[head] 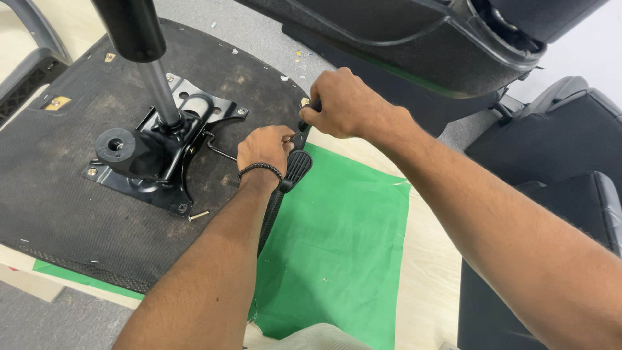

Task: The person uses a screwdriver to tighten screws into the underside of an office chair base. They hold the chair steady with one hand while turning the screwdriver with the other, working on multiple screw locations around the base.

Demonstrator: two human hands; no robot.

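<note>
Seat base (78,175) is laid upside down on the green cloth (337,246); mechanism plate (162,149) is already mounted, one loose bolt (198,216) left beside it. Black lever (297,165) at the seat edge is pinched by the left hand (262,150); a dark-handled tool, likely a screwdriver (310,115), is gripped closed by the right hand (346,104).

One upturned seat base (58,175), one metal mechanism plate (170,152), one gas cylinder (157,84), one loose bolt (198,216), one green cloth (337,246), two hands.

Grey carpet (272,39) — black chairs (557,136) around
</note>
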